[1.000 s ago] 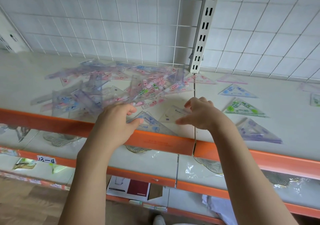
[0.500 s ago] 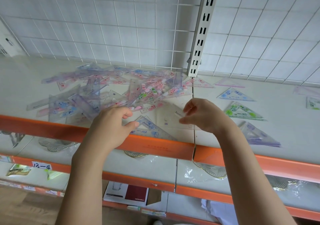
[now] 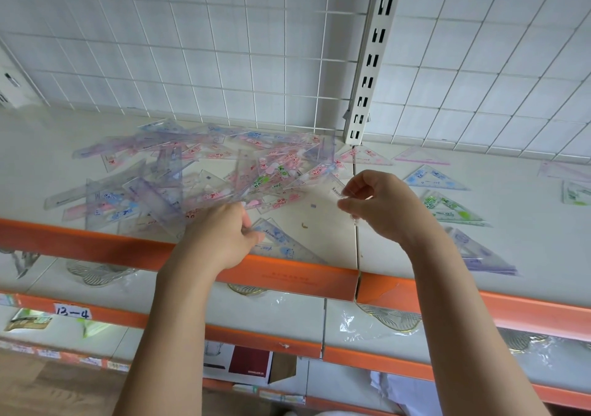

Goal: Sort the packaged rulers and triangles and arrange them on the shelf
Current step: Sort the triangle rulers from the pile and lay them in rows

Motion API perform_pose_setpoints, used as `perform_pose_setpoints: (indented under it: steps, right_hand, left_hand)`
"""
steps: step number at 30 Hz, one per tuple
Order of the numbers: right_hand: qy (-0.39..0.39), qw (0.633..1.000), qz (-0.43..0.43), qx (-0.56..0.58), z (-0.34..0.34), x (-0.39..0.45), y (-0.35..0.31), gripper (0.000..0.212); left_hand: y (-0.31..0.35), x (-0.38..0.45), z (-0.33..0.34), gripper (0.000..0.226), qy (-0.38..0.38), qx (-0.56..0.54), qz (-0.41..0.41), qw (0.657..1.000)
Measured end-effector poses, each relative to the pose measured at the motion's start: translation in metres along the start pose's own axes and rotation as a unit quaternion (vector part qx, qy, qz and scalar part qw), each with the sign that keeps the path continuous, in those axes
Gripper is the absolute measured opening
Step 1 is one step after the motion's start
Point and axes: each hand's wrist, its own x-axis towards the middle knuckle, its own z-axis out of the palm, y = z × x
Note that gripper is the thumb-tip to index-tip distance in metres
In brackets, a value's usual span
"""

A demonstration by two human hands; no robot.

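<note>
Pulling one clear triangle out of the pile

Our right hand [image 3: 380, 206] pinched a see-through packaged triangle [image 3: 335, 198] by its corner, lifted just off the shelf [image 3: 543, 249]; our left hand [image 3: 220, 233] curled loosely on the jumbled pile [image 3: 192, 176], pinning it. We figured a slow, flat pull was best so nothing slid toward the sorted triangles [image 3: 447, 206] on the right

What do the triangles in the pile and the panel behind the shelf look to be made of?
Triangles: likely clear plastic, glossy, since the shelf shows through them around the printed colours. Back panel: apparently white-coated metal wire, a thin grid of crossing rods.
</note>
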Motion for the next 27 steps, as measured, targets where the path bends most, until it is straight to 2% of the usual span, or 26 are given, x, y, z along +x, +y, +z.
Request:
perform_pose_setpoints:
  steps: [7,11,15,18,21,27]
  right_hand:
    - [0.005,1.0,-0.009,-0.004,-0.005,0.0,0.003,0.008]
    - [0.01,1.0,-0.02,-0.004,-0.009,0.001,0.005,0.011]
    - [0.013,0.999,-0.033,-0.004,-0.014,0.0,0.009,0.015]
    - [0.01,0.999,-0.033,0.022,-0.021,-0.003,0.012,0.008]
    - [0.02,0.999,-0.038,0.03,-0.033,-0.006,0.018,0.007]
    - [0.074,0.989,-0.119,-0.04,-0.064,-0.02,0.042,0.03]
  left_hand:
    - [0.003,-0.001,-0.003,0.027,-0.019,0.012,0.0,1.0]
    - [0.005,-0.002,-0.003,0.019,0.034,-0.064,0.015,0.997]
    - [0.008,0.001,0.0,0.016,0.099,-0.15,0.064,0.982]
    - [0.017,0.001,0.0,0.029,0.129,-0.179,0.091,0.971]
    - [0.032,0.003,0.002,0.039,0.125,-0.209,0.113,0.963]
    - [0.077,0.005,0.007,0.044,0.159,-0.252,0.106,0.949]
